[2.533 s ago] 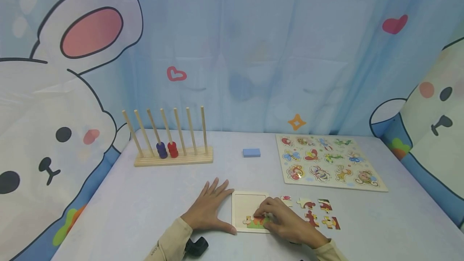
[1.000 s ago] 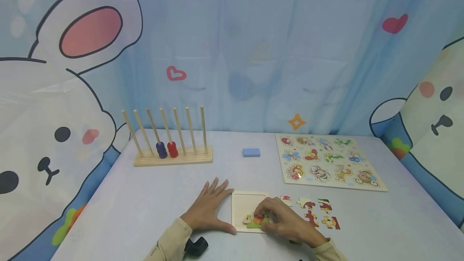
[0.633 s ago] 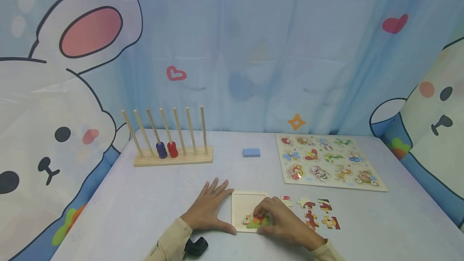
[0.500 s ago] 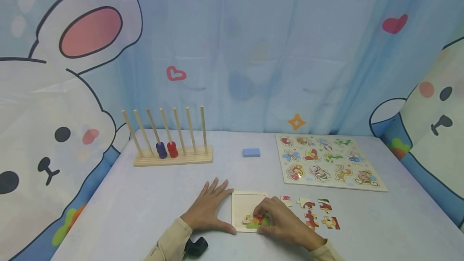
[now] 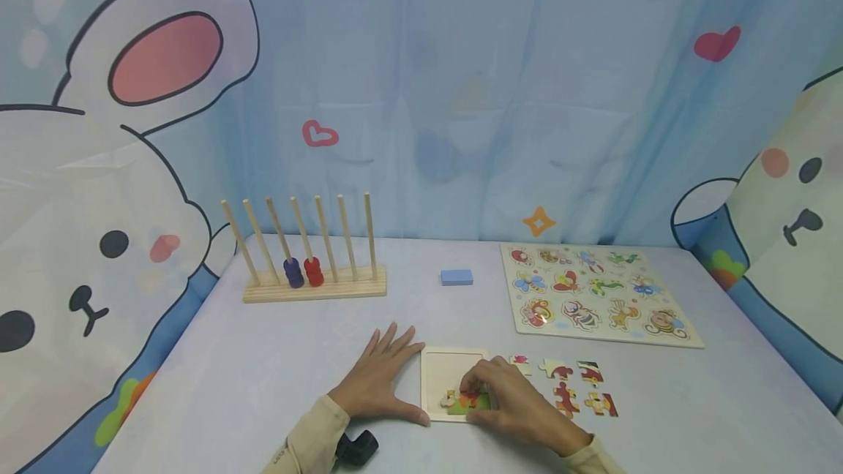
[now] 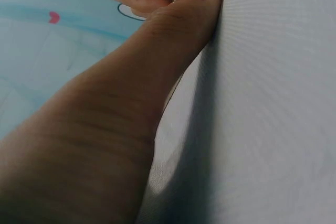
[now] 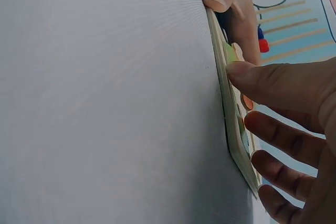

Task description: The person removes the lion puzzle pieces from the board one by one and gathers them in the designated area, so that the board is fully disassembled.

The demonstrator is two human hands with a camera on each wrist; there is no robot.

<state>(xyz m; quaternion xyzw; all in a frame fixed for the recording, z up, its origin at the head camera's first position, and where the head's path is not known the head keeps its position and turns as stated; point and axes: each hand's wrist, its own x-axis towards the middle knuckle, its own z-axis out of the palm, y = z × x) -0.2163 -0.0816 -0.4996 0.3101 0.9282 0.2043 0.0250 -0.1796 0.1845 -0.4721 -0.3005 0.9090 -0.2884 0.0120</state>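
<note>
A shallow wooden puzzle tray (image 5: 451,360) lies on the table, with joined jigsaw pieces (image 5: 469,402) in green, orange and red along its front part. My left hand (image 5: 382,380) rests on the table with fingers spread, thumb and forefinger touching the tray's left side. Over the tray's front right, my right hand (image 5: 510,399) has its fingers curled down and pinches a jigsaw piece, mostly hidden by the fingers. In the right wrist view the right thumb (image 7: 262,80) touches a green piece (image 7: 230,53) at the tray's near edge.
Several loose jigsaw pieces (image 5: 566,397) lie right of the tray. Behind stand a peg rack (image 5: 316,289) with purple and red beads, a blue block (image 5: 457,278) and an insect puzzle board (image 5: 599,291). A black object (image 5: 358,448) sits by the left sleeve.
My right hand has shifted slightly left, and its thumb has moved to the tray's front edge, closer to the joined pieces. The left hand stays where it was.
</note>
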